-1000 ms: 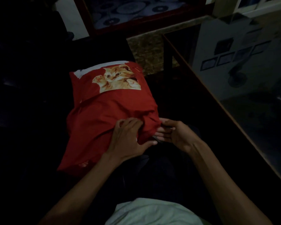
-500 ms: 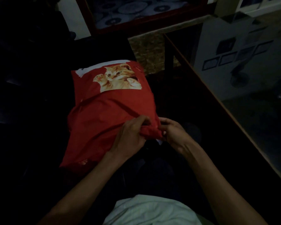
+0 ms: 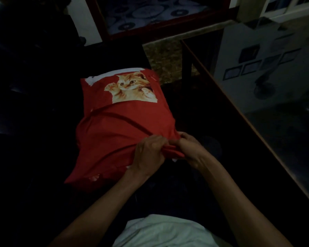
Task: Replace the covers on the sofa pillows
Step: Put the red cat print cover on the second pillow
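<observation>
The pillow [image 3: 121,125] lies across the person's lap, cat picture [image 3: 131,89] at its far end. Left hand [image 3: 148,155] and right hand [image 3: 189,148] pinch the red cover [image 3: 103,139] at its near corner, probably closing the opening.

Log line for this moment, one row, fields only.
stage: closing cover | left hand: gripping red cover near corner | right hand: gripping same corner | cat print: far end
</observation>
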`<state>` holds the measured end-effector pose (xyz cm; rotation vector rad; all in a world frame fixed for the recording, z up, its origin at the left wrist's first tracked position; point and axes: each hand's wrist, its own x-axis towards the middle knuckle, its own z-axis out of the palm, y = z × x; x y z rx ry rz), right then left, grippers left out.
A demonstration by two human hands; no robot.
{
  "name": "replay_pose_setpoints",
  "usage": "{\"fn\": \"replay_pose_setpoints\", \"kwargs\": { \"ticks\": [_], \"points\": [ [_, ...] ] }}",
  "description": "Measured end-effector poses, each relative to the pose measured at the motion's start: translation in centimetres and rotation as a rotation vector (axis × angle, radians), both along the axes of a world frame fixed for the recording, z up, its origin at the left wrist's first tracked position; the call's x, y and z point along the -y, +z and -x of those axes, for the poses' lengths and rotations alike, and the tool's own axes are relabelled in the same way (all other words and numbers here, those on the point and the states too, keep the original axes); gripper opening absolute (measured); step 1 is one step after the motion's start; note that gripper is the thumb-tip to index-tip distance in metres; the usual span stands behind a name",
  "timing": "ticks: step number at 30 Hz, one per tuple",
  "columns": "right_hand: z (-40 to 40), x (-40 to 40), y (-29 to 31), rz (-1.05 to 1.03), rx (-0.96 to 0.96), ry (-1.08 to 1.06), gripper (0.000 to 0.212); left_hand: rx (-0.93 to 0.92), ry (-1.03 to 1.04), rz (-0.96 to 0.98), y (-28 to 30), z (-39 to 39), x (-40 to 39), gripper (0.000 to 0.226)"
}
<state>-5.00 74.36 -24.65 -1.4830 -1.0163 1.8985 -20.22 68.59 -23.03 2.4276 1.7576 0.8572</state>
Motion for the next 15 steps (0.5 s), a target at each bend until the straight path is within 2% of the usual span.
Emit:
{"fn": "replay_pose_setpoints", "kwargs": {
  "ticks": [2,4,6,8,10,12,15],
  "points": [
    [-0.1,-0.1,-0.4,-0.008,-0.004,-0.049,0.040,-0.014,-0.100,0.102,-0.2,0.2,0.1,0.023],
    [-0.7,0.0,-0.4,0.008,-0.066,-0.062,0.033,-0.092,-0.197,0.210,-0.1,1.3,-0.1,0.044],
    [-1.0,0.0,-0.6,0.006,-0.060,-0.058,0.030,-0.082,-0.211,0.295,0.5,2.7,-0.5,0.060],
    [-1.0,-0.2,-0.9,-0.014,-0.009,-0.052,0.033,0.015,-0.157,0.299,1.6,3.5,-1.7,0.059],
    [-0.7,-0.3,-1.4,-0.021,0.038,-0.060,0.037,0.079,-0.031,0.217,2.7,3.6,-4.2,0.048],
    [-0.7,-0.2,-1.6,-0.018,0.064,-0.075,0.037,-0.019,0.130,0.173,3.3,3.6,-8.0,0.046],
    [-1.0,-0.2,-2.1,-0.011,0.090,-0.085,0.039,-0.212,0.279,0.265,2.9,3.5,-12.6,0.046]
  ]
}}
